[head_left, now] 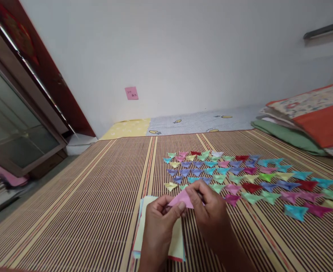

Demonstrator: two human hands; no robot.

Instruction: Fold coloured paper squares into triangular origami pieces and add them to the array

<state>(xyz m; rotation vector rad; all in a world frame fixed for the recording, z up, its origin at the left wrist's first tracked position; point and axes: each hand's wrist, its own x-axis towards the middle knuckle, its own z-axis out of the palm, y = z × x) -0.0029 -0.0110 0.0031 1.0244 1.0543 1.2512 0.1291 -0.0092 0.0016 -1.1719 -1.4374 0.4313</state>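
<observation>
A folded piece of pink paper (182,199) is held up between both of my hands, a pointed corner towards the left. My left hand (161,219) pinches its left and lower edge, thumb on the front face. On its right end, the fingers of my right hand (210,211) are closed, with the thumb along the upper edge. Under my left hand lies a stack of coloured paper sheets (140,230), pale yellow on top, with red and blue edges showing. Beyond my hands and to the right stand rows of small folded paper boats (250,198) in many colours.
A striped bamboo mat (78,211) covers the surface. Folded bedding (310,121) is piled at the back right, and a patterned sheet (183,122) shows along the wall. A pink note (131,93) is stuck on the wall. To the left is a glass-fronted cabinet (16,121).
</observation>
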